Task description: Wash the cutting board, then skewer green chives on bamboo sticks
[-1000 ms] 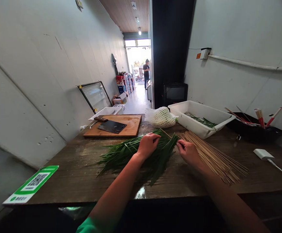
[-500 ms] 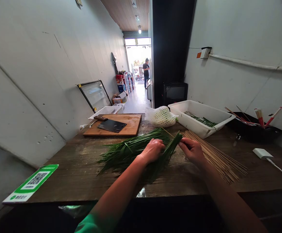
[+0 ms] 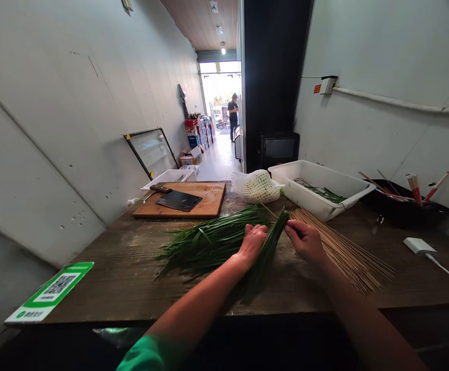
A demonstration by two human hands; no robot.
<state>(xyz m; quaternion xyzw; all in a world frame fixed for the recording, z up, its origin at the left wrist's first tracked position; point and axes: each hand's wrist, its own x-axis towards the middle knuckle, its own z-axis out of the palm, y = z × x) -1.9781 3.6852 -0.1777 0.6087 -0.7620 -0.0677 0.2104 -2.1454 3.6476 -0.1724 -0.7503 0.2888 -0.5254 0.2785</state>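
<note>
A loose pile of green chive leaves [image 3: 205, 239] lies across the middle of the wooden table [image 3: 124, 278]. My left hand [image 3: 253, 242] is closed round a small bundle of chives [image 3: 268, 247] pulled out of the pile and pointing away from me. My right hand [image 3: 305, 239] pinches the far end of that bundle with its fingertips. Just right of my right hand lies a fan of thin bamboo skewers [image 3: 344, 250], flat on the table.
At the back left is a cutting board [image 3: 209, 203] with a cleaver [image 3: 176, 200]. A white net bag [image 3: 256, 186] and a white tub [image 3: 317, 188] sit at the back, a black tray of skewers [image 3: 406, 206] and a charger [image 3: 419, 245] on the right. A person stands far down the corridor [image 3: 232, 113].
My left hand slid right and toward me, gathering a bundle of chives apart from the pile. My right hand moved slightly and pinched the bundle's far end.
</note>
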